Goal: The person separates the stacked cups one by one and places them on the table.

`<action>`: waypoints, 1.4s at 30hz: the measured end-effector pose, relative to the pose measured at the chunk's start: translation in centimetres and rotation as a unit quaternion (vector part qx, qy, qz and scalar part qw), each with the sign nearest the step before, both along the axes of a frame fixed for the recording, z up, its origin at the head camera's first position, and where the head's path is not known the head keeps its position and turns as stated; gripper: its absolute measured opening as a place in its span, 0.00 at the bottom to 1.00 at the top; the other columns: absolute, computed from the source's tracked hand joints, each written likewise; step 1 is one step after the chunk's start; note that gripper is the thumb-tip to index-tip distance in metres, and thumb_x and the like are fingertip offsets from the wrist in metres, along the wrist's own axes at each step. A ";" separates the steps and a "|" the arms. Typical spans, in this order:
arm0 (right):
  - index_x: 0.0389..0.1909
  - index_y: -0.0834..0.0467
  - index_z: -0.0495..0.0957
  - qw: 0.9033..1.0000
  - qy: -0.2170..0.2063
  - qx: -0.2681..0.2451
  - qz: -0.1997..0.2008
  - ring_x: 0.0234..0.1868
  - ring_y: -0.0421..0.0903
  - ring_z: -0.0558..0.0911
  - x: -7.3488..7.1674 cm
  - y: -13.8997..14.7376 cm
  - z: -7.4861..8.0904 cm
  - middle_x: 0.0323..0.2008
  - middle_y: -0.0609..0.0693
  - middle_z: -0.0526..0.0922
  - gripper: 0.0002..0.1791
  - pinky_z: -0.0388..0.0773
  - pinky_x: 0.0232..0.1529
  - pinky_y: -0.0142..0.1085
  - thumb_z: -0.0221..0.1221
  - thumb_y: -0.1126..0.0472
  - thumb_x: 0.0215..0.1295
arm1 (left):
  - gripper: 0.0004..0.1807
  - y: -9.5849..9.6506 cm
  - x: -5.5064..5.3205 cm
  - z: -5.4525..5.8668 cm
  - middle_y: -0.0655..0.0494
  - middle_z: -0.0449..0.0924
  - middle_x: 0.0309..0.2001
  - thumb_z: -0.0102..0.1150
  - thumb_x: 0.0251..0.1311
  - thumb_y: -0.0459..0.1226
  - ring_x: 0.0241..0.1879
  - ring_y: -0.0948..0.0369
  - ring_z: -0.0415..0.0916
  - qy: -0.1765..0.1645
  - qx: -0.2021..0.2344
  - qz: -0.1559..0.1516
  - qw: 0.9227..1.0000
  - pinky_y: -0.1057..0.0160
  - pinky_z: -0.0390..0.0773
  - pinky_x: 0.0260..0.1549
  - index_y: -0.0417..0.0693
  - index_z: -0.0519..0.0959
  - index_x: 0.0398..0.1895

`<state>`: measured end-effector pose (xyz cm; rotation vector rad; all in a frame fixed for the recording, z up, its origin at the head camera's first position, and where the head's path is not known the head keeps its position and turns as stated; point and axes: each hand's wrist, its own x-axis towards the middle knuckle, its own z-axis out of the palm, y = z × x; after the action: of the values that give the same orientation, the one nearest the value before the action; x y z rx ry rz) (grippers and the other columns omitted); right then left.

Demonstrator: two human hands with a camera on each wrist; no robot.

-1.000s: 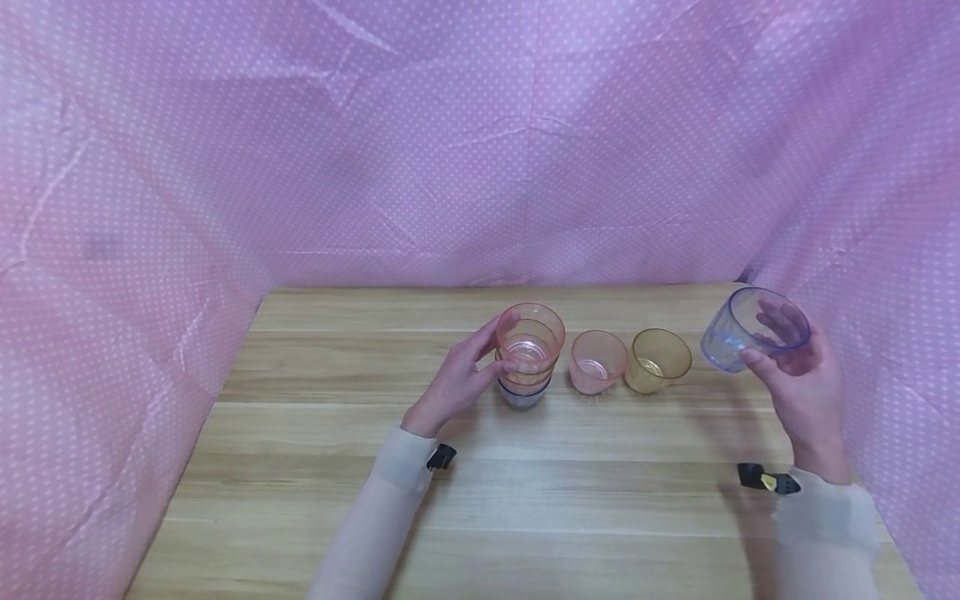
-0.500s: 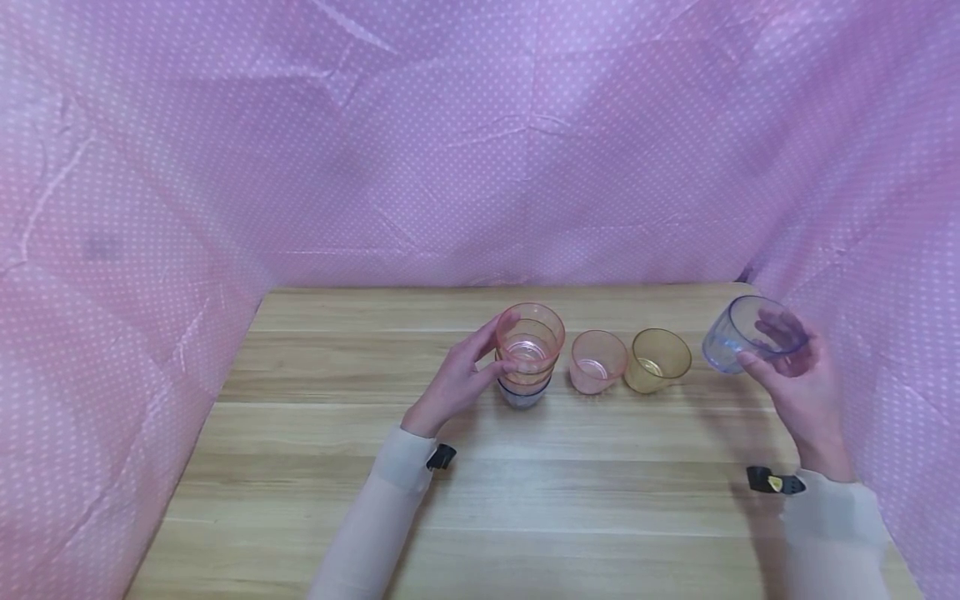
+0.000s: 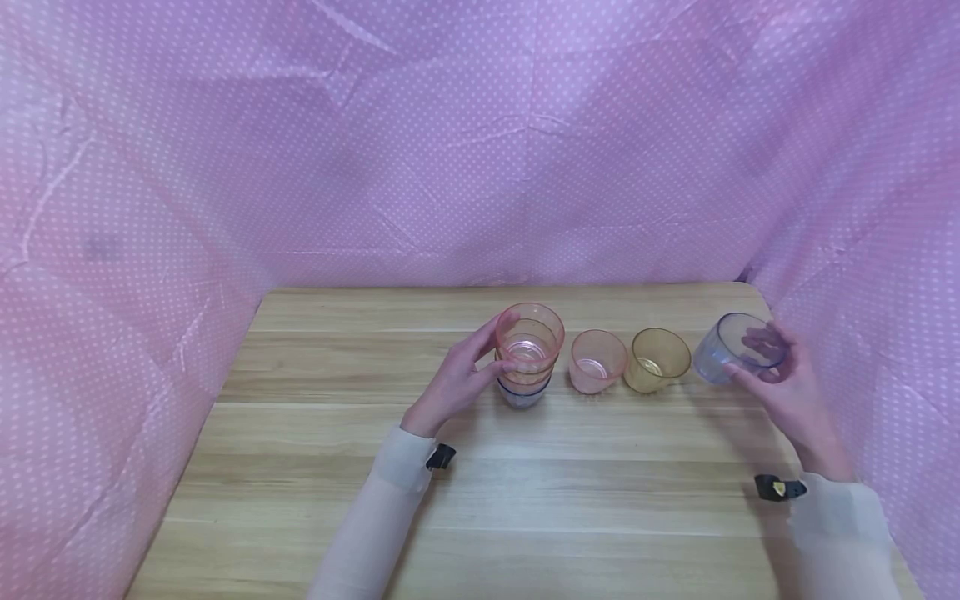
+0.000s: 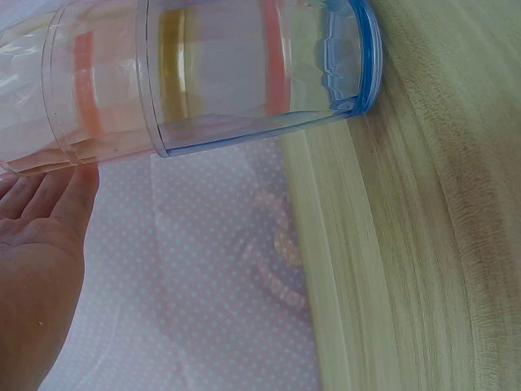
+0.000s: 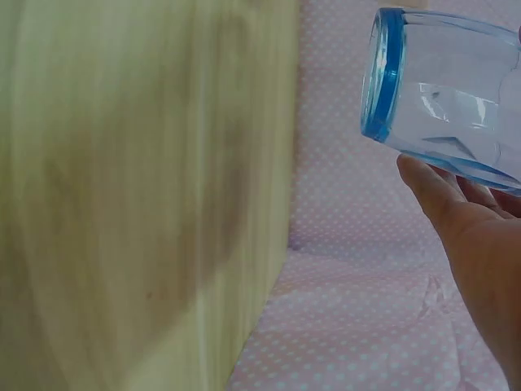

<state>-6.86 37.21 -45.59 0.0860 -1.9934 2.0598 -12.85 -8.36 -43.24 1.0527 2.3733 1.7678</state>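
Observation:
My left hand grips the upper part of a stack of clear plastic cups, thumb in front and fingers behind. The stack stands upright: pink on top, yellow under it, blue at the bottom. In the left wrist view the blue cup has its base on the wood. My right hand holds a clear blue cup by its side, thumb in front. That cup is tilted, and the right wrist view shows its blue base apart from the tabletop.
Between the hands a pink cup and a yellow cup stand upright side by side on the wooden table. A pink polka-dot cloth rises behind the table and along both sides.
My right hand has brought the blue cup lower and slightly left, closer to the yellow cup. The left hand and the stack have stayed in place.

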 end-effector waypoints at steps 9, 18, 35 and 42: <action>0.66 0.54 0.64 0.998 -0.037 0.051 0.021 0.51 0.32 0.82 -0.1 0.6 -1.4 0.56 0.43 0.78 0.40 0.80 0.49 0.18 0.63 0.85 0.58 | 0.46 0.0 0.0 -0.1 0.44 0.66 0.76 0.55 0.66 0.57 0.72 0.47 0.68 0.003 0.003 -0.003 1.000 0.60 0.67 0.73 0.36 0.61 0.79; 0.67 0.54 0.65 0.991 -0.050 0.121 0.018 0.50 0.31 0.82 -0.2 1.0 -2.2 0.56 0.42 0.78 0.40 0.78 0.50 0.16 0.66 0.83 0.58 | 0.46 0.1 0.0 -0.1 0.45 0.67 0.75 0.55 0.65 0.57 0.71 0.48 0.70 0.000 0.002 -0.001 1.000 0.61 0.67 0.72 0.37 0.61 0.79; 0.76 0.68 0.51 0.965 -0.088 0.244 0.024 0.57 0.24 0.73 -0.4 1.8 -2.8 0.62 0.37 0.70 0.46 0.74 0.53 0.14 0.68 0.73 0.64 | 0.43 0.1 0.0 -0.1 0.44 0.66 0.76 0.58 0.67 0.51 0.70 0.47 0.71 0.002 -0.004 -0.001 1.000 0.60 0.68 0.72 0.35 0.60 0.78; 0.77 0.68 0.47 0.962 -0.079 0.259 0.035 0.60 0.24 0.71 -0.3 1.7 -3.1 0.69 0.50 0.68 0.51 0.74 0.55 0.15 0.70 0.74 0.61 | 0.39 0.1 0.1 0.0 0.46 0.67 0.75 0.63 0.67 0.38 0.69 0.45 0.71 -0.001 -0.002 0.003 1.000 0.60 0.68 0.72 0.36 0.61 0.78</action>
<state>-7.20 38.87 -48.73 0.0974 -2.6183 1.5693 -12.77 -8.30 -43.22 1.0459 2.3799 1.7644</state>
